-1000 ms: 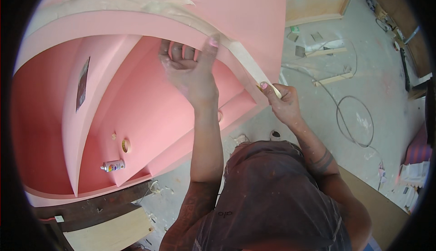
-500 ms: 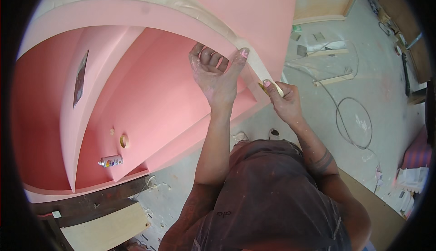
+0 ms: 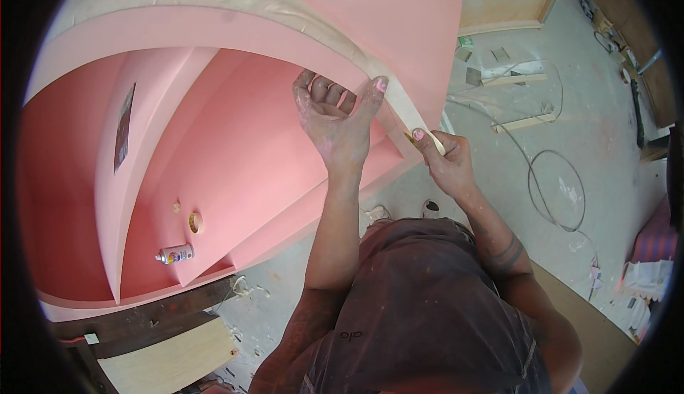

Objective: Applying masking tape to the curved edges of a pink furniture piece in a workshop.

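A large pink arched structure (image 3: pixel 235 159) fills the left and centre. A strip of beige masking tape (image 3: pixel 299 9) runs along its curved front edge. My left hand (image 3: pixel 335 112) is raised with fingers curled, the thumb pressing the tape onto the arch edge. Just to its right and lower, my right hand (image 3: pixel 442 159) pinches the free end of the tape (image 3: pixel 417 120) between thumb and fingers and pulls it taut.
A spray can (image 3: pixel 174 254) and a small tape roll (image 3: pixel 195 221) lie inside the pink structure. Wooden boards (image 3: pixel 167 355) lie at the lower left. A looped cable (image 3: pixel 556 187), wood scraps (image 3: pixel 516 77) and papers (image 3: pixel 645 287) are scattered on the concrete floor at right.
Both hands have moved down and right along the arch edge, laying more tape onto it. The camera view has shifted a little with them.
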`<state>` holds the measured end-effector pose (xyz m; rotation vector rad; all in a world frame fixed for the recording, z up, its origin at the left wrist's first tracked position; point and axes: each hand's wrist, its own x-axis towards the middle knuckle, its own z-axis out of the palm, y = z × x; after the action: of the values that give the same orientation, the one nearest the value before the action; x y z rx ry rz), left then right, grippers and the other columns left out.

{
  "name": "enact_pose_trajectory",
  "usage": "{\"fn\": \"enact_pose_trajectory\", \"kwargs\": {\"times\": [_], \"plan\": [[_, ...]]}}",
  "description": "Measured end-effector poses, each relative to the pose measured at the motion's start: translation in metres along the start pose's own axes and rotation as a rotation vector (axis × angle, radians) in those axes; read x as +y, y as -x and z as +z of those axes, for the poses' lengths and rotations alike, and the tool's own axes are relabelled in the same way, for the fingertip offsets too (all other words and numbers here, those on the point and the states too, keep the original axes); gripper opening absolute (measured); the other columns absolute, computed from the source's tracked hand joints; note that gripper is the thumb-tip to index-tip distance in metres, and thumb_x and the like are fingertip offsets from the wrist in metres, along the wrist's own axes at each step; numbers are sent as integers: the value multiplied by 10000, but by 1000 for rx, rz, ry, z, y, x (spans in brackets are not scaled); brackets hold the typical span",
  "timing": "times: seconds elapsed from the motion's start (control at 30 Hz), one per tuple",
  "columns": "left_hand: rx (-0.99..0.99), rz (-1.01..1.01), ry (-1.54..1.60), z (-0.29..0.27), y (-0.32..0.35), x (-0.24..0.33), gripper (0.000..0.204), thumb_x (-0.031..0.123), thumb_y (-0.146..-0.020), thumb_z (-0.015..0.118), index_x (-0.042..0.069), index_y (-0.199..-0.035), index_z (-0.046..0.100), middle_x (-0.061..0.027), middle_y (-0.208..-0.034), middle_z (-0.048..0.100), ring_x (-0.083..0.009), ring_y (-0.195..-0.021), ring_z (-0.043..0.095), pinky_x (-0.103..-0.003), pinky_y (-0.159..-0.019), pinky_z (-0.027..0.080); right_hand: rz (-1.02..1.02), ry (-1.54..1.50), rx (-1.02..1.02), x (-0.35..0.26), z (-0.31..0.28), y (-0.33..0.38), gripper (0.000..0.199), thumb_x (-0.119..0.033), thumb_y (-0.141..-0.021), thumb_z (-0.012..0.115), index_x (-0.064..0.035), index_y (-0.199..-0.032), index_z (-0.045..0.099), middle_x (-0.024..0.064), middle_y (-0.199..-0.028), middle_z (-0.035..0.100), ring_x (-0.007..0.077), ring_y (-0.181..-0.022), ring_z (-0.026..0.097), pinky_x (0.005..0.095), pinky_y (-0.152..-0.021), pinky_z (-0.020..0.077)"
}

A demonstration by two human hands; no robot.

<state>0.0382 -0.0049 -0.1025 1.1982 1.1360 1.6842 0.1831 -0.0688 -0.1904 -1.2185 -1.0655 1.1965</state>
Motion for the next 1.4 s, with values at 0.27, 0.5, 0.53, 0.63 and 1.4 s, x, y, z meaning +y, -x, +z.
{"fn": "enact_pose_trajectory", "kwargs": {"times": [0.27,0.5,0.53,0.63,1.4], "plan": [[-11,23,12,0,-1,1,809,-90,-796,841,-63,-1432,342,-186,-1327,558,-262,-1231,603,-393,-1021,551,7,-9,-30,-2,-3,0,399,-294,-1044,694,11,-789,724,-82,-610,538,12,-574,428,257,-490,320],[-1,25,-4,2,-1,2,795,-88,-799,839,-46,-1425,352,-186,-1325,564,-257,-1230,609,-397,-1020,575,-30,-53,-15,-4,-1,0,413,-315,-1040,699,12,-788,724,-79,-611,546,13,-566,429,256,-487,319],[-1,25,-4,2,-1,1,795,-88,-799,839,-46,-1425,352,-186,-1325,564,-257,-1230,609,-397,-1020,575,-28,-45,-24,-2,-2,-1,411,-313,-1040,699,14,-793,726,-77,-615,552,13,-567,432,255,-488,323],[3,24,-14,1,-3,0,802,-87,-800,841,-45,-1431,347,-185,-1324,565,-256,-1233,607,-393,-1024,569,-24,-51,-30,-3,-1,-1,407,-310,-1039,700,17,-798,728,-74,-620,562,12,-570,439,253,-489,329],[-56,232,135,9,-25,22,809,-90,-780,847,-29,-1443,389,-107,-1293,548,-189,-1202,576,-385,-1045,525,34,22,0,10,0,-9,517,-383,-1031,691,-23,-665,633,-56,-556,475,33,-534,414,264,-487,325]]}}
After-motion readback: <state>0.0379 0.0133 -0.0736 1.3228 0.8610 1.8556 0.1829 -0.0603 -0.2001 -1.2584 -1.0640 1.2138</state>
